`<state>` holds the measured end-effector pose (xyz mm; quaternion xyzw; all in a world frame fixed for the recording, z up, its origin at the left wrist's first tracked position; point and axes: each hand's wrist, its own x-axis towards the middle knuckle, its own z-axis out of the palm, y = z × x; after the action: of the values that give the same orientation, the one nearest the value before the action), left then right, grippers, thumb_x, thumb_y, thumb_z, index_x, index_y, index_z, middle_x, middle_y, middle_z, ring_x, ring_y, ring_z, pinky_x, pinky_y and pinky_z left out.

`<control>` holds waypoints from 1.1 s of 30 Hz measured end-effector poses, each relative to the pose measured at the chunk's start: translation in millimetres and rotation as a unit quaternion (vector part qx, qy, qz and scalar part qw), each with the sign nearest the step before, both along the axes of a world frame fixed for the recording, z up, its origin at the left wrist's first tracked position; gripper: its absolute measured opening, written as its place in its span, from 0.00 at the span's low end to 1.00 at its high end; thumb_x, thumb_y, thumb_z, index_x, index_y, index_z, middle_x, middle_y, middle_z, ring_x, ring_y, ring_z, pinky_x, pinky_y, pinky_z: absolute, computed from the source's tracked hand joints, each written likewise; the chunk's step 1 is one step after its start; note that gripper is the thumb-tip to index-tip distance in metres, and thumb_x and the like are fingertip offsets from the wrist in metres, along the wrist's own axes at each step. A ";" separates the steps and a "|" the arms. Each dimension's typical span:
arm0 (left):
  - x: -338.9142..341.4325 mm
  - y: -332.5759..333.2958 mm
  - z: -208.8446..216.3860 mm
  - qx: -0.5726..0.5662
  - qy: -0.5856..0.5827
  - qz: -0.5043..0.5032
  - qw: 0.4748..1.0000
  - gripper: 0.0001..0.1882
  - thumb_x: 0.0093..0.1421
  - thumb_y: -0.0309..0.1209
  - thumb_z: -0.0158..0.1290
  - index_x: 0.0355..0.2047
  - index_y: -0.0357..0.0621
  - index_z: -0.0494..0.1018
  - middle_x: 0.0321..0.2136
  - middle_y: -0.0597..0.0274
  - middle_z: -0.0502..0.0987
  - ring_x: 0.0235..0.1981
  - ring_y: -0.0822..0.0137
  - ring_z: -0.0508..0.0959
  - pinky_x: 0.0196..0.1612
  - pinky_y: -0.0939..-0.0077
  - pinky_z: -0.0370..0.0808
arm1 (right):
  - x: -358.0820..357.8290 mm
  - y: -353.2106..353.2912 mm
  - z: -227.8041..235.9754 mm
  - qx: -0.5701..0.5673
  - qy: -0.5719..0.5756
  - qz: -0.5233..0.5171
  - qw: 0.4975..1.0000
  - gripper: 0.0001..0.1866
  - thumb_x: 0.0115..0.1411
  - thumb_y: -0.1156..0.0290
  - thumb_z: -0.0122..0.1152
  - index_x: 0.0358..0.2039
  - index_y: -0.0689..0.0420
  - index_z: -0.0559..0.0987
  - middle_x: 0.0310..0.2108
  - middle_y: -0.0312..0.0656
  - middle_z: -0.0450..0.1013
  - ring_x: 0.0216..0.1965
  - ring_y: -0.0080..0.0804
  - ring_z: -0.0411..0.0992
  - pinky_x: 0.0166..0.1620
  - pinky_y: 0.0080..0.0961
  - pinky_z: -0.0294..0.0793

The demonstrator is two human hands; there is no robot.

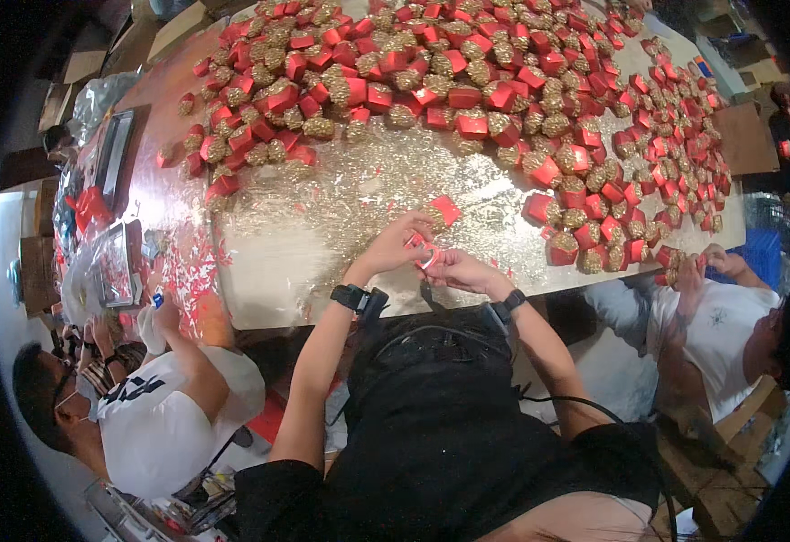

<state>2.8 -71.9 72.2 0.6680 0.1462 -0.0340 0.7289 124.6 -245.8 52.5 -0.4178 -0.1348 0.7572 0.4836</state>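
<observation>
Here, at the centre of the frame, the left hand [393, 246] and the right hand [456, 268] meet over a small red paper piece with a pale inner face [425, 256], held just above the near edge of the glitter-strewn pale counter [322, 226]. Both hands are closed on it in a fingertip pinch, one from each side, the remaining fingers loosely curled. The piece appears to be thin card: light, easily creased, best taken by its edges rather than its flat faces; loose glitter may make it somewhat slippery. Just beyond the hands lies a single small red box with a gold glittered ornament beside it [444, 211]. Across the upper half of the frame spreads a dense heap of similar red boxes and gold glittered balls [467, 81], curving down the right side. At lower left, a seated person in a white shirt [173, 415] works at the counter's left end; at right, another person in a white shirt [729, 325] reaches toward the boxes.
</observation>
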 end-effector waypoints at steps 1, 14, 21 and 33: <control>5.4 -3.1 1.4 -0.014 0.005 0.000 1.000 0.29 0.50 0.16 0.59 0.52 0.41 0.65 0.40 0.60 0.72 0.46 0.70 0.74 0.48 0.73 0.75 | 3.4 -10.2 -2.7 -0.003 -0.011 0.008 1.000 0.13 0.61 0.70 0.60 0.44 0.62 0.78 0.38 0.35 0.77 0.34 0.15 0.72 0.37 0.14 0.72; 114.6 -51.3 -73.7 0.595 0.131 -0.029 0.792 0.24 0.52 0.32 0.60 0.50 0.50 0.71 0.53 0.52 0.66 0.55 0.48 0.68 0.44 0.37 0.73 | 51.9 -87.8 6.2 0.053 0.095 -0.238 0.965 0.12 0.61 0.79 0.56 0.45 0.66 0.76 0.42 0.41 0.75 0.45 0.28 0.74 0.50 0.21 0.73; 105.4 -50.3 -68.3 -0.141 0.281 0.182 0.932 0.19 0.61 0.44 0.49 0.45 0.45 0.71 0.39 0.57 0.75 0.40 0.59 0.76 0.39 0.55 0.78 | 71.7 -87.3 16.7 0.030 0.065 -0.396 0.915 0.12 0.61 0.78 0.58 0.46 0.62 0.75 0.42 0.40 0.74 0.40 0.27 0.74 0.45 0.20 0.74; 46.6 -67.9 73.5 -0.337 0.138 0.334 0.869 0.24 0.67 0.52 0.40 0.53 0.48 0.63 0.47 0.60 0.74 0.46 0.63 0.76 0.46 0.56 0.78 | 37.8 -16.7 79.9 0.106 -0.291 -0.411 0.857 0.08 0.58 0.78 0.63 0.39 0.63 0.78 0.38 0.39 0.77 0.39 0.22 0.74 0.46 0.20 0.74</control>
<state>49.4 -139.8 145.8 0.2816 0.4398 0.0723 0.8497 162.3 -262.4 132.4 -0.5830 -0.1649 0.3141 0.7309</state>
